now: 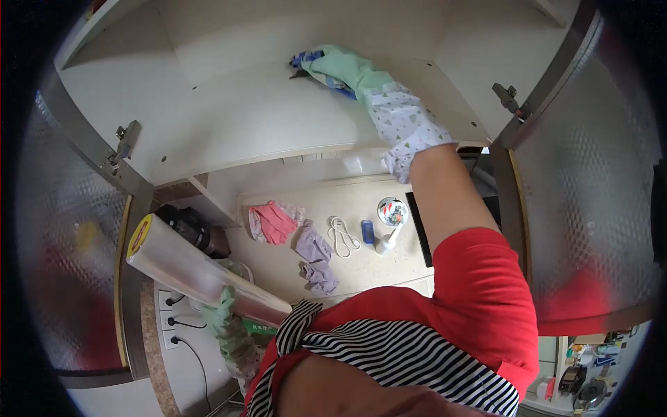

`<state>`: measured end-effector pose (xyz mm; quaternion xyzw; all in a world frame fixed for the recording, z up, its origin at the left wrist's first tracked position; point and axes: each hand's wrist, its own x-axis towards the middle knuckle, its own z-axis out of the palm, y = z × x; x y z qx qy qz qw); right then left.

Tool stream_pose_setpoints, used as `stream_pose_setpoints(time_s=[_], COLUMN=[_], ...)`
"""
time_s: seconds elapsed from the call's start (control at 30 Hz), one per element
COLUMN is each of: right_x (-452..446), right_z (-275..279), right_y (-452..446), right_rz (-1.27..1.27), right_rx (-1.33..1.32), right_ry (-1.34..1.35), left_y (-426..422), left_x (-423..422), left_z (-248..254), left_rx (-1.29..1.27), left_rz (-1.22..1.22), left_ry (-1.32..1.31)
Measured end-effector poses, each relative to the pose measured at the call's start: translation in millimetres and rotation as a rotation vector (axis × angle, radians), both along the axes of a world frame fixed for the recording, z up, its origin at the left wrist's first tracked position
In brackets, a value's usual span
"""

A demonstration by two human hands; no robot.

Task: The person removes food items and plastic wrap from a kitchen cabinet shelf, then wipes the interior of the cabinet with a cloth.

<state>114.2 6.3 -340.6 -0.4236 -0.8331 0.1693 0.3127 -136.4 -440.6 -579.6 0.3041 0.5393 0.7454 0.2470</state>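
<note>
My right hand [337, 64], in a green glove with a patterned white cuff, reaches into the open cabinet. It is closed on a blue cloth [340, 87], pressed against the cabinet's shelf [243, 115]. At the lower left, my left hand [224, 309] wears a matching green glove. It grips a long, pale roll [208, 267] with a yellow end; the roll hides part of its fingers. A green label or box [260, 326] shows beside this hand.
Open cabinet doors [80, 243] [590, 181] flank me. On the counter [375, 274] below lie pink gloves [273, 222], lilac gloves [316, 257], a white cord [344, 236], a blue object [367, 231] and a white bottle [385, 242]. A dark appliance [191, 229] and plugged sockets [169, 320] are left.
</note>
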Motion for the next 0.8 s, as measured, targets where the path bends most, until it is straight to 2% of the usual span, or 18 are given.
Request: stream_pose_setpoints(time_s=[0.03,0.1,0.17,0.2,0.33,0.37,0.43,0.5,0.57,0.6,0.63,0.67,0.73,0.8], right_x=[8,37,71,97,177,173,159,107,41,8,-26,-56,-124,-147], right_z=[-5,-22,4,3,-5,-16,-37,-36,-15,-22,-19,-13,-32,-18], right_y=[8,32,-5,-4,-57,-64,-73,-86,-117,-108,-111,-112,-87,-87], right_rz=[-0.002,0.125,0.125,0.107,-0.447,-0.443,-0.57,-0.55,-0.316,-0.18,-0.022,0.089,0.147,0.329], right_rx=[-0.002,0.112,-0.294,-0.238,-0.062,-0.063,0.144,0.139,0.019,0.157,0.173,0.176,0.269,0.288], right_ry=[0.004,0.206,0.673,0.675,0.058,0.056,-0.32,-0.329,-0.325,-0.308,-0.237,-0.294,-0.169,-0.104], left_y=[6,13,15,13,7,6,6,6,6,6,5,5,0,-5], left_x=[3,2,-4,-2,0,-2,-5,-1,0,2,7,11,5,-17], left_z=[8,17,22,28,28,28,28,34,36,38,40,38,24,-16], left_rx=[0.02,0.044,0.04,0.037,0.032,-0.035,-0.102,0.012,0.009,0.004,0.005,0.01,0.021,-0.265], left_rz=[-0.069,-0.19,-0.269,-0.294,-0.278,-0.215,-0.155,-0.162,-0.158,-0.154,-0.157,-0.125,-0.103,0.121], left_ry=[0.007,0.039,0.072,0.089,0.005,0.062,0.117,0.099,0.105,0.113,0.116,0.07,0.031,0.298])
